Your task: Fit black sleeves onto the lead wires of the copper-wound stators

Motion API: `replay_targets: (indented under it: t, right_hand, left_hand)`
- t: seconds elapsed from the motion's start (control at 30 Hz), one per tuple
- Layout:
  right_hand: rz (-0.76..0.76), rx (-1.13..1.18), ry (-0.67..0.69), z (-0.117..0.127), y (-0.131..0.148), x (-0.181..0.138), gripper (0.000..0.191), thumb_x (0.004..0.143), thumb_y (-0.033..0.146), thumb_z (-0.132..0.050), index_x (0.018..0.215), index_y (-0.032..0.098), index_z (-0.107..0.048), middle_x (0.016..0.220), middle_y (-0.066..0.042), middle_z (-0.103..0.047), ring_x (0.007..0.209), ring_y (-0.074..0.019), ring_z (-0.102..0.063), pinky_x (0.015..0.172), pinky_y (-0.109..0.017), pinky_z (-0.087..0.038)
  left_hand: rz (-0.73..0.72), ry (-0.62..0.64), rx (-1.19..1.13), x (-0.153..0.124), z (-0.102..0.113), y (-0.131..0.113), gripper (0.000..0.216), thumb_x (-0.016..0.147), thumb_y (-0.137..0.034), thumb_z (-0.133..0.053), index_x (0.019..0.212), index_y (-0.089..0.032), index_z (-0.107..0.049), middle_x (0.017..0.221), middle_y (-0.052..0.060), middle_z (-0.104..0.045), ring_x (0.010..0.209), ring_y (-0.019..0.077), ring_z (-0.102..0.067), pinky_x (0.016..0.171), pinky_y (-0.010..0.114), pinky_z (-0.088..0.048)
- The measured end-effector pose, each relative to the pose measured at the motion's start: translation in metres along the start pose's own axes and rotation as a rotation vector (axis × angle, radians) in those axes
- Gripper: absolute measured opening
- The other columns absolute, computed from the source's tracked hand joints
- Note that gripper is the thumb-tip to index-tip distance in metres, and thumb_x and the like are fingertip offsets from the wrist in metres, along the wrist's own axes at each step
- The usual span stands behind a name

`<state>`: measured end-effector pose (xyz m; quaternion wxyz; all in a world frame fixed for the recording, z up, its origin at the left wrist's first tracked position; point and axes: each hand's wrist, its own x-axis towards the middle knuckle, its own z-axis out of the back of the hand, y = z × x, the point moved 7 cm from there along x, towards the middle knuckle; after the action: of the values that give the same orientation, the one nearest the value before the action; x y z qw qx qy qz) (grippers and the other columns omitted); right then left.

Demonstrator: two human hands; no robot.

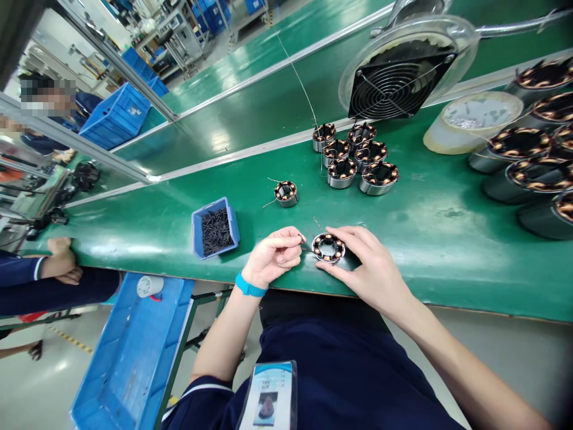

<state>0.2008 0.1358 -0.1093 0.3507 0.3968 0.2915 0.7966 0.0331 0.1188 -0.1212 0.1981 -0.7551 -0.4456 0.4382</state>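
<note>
My right hand [371,263] is closed around the side of a small motor stator [329,248], a steel ring with copper windings, which sits on the green bench. Just left of it, my left hand [280,254] pinches thumb and forefinger together beside the stator's rim. Whatever thin piece is between those fingertips is too small to make out. Thin wire ends stick up behind the held stator. Farther back lies another stator [286,194] with two loose wire leads. A blue bin [238,230] of short black tubes stands to the left of my left hand.
Several stators [378,179] stand grouped behind my right hand. Larger stators [532,179] crowd the right side near a whitish tub [472,119]. A black fan guard [385,86] stands at the back. A blue tray [134,352] is low at left, near a co-worker's hands [62,257].
</note>
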Motion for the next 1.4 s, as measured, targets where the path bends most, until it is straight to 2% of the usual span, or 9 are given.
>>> replay_targets:
  t: [0.2, 0.33, 0.7, 0.9, 1.23, 1.4]
  right_hand:
    - [0.002, -0.001, 0.004, 0.000, 0.001, 0.000, 0.052, 0.095, 0.044, -0.070, 0.141, 0.024, -0.055, 0.119, -0.013, -0.063, 0.109, -0.0298, -0.063, 0.093, -0.048, -0.055]
    - [-0.001, -0.003, 0.007, 0.000, 0.000, 0.000, 0.053, 0.095, 0.044, -0.071, 0.141, 0.024, -0.054, 0.120, -0.013, -0.063, 0.110, -0.0299, -0.062, 0.093, -0.047, -0.056]
    - [0.016, -0.004, 0.001, 0.001, 0.001, 0.000, 0.054, 0.093, 0.040, -0.073, 0.140, 0.021, -0.054, 0.119, -0.013, -0.063, 0.109, -0.0291, -0.062, 0.092, -0.046, -0.056]
    - [0.031, 0.003, -0.013, 0.001, 0.002, 0.000, 0.054, 0.093, 0.040, -0.074, 0.140, 0.020, -0.055, 0.119, -0.013, -0.063, 0.109, -0.0288, -0.062, 0.091, -0.045, -0.056]
    - [0.018, 0.007, -0.005, 0.001, 0.001, -0.001, 0.053, 0.094, 0.042, -0.072, 0.140, 0.021, -0.055, 0.118, -0.013, -0.063, 0.109, -0.0289, -0.062, 0.091, -0.046, -0.056]
    - [0.014, 0.008, -0.004, 0.000, 0.001, 0.000, 0.052, 0.095, 0.042, -0.071, 0.140, 0.022, -0.055, 0.118, -0.013, -0.063, 0.109, -0.0291, -0.062, 0.092, -0.046, -0.056]
  left_hand:
    - [-0.363, -0.248, 0.250, -0.008, 0.009, -0.024, 0.024, 0.078, -0.031, -0.081, 0.085, -0.015, -0.064, 0.052, -0.005, -0.055, 0.042, 0.0032, -0.039, 0.044, 0.017, -0.027]
    - [-0.475, -0.294, 0.425, -0.013, 0.002, -0.031, 0.025, 0.082, -0.035, -0.080, 0.088, -0.016, -0.066, 0.058, -0.003, -0.062, 0.046, 0.0044, -0.047, 0.045, 0.017, -0.031]
    - [-0.467, -0.260, 0.560, -0.009, -0.002, -0.032, 0.025, 0.084, -0.037, -0.079, 0.089, -0.015, -0.069, 0.059, -0.002, -0.063, 0.048, 0.0057, -0.051, 0.044, 0.016, -0.035]
    - [-0.509, -0.277, 0.548, -0.010, 0.000, -0.039, 0.024, 0.083, -0.036, -0.079, 0.089, -0.015, -0.069, 0.059, -0.002, -0.063, 0.046, 0.0050, -0.049, 0.043, 0.015, -0.035]
    - [-0.457, -0.199, 0.572, -0.009, -0.007, -0.037, 0.023, 0.084, -0.036, -0.079, 0.087, -0.015, -0.069, 0.057, -0.003, -0.063, 0.045, 0.0048, -0.048, 0.043, 0.016, -0.036]
    - [-0.475, -0.211, 0.567, -0.010, -0.005, -0.041, 0.022, 0.084, -0.034, -0.079, 0.088, -0.015, -0.069, 0.058, -0.003, -0.062, 0.046, 0.0049, -0.050, 0.043, 0.015, -0.037]
